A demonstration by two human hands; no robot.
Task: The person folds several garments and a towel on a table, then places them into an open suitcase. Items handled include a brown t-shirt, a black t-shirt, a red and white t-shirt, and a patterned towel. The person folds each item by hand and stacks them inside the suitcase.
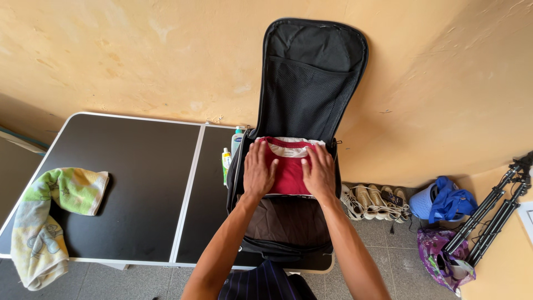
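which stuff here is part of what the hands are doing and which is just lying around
In hand:
- left hand and right hand, flat on the red folded garment
- open black suitcase holding it
- brown garment below

Lying about:
- green towel on the black table
- two bottles beside the suitcase
- shoes, blue bag and tripod on the floor

— How many bags and hands?
— One open black suitcase [294,166], two hands: left [260,169], right [319,172].
— Clothes inside?
— One red folded shirt [288,166], one brown garment [288,219].
— On the tabletop [139,166]?
— One green towel [50,216], two bottles [226,161].
— The floor?
— One row of pale shoes [375,200], one tripod [491,214].
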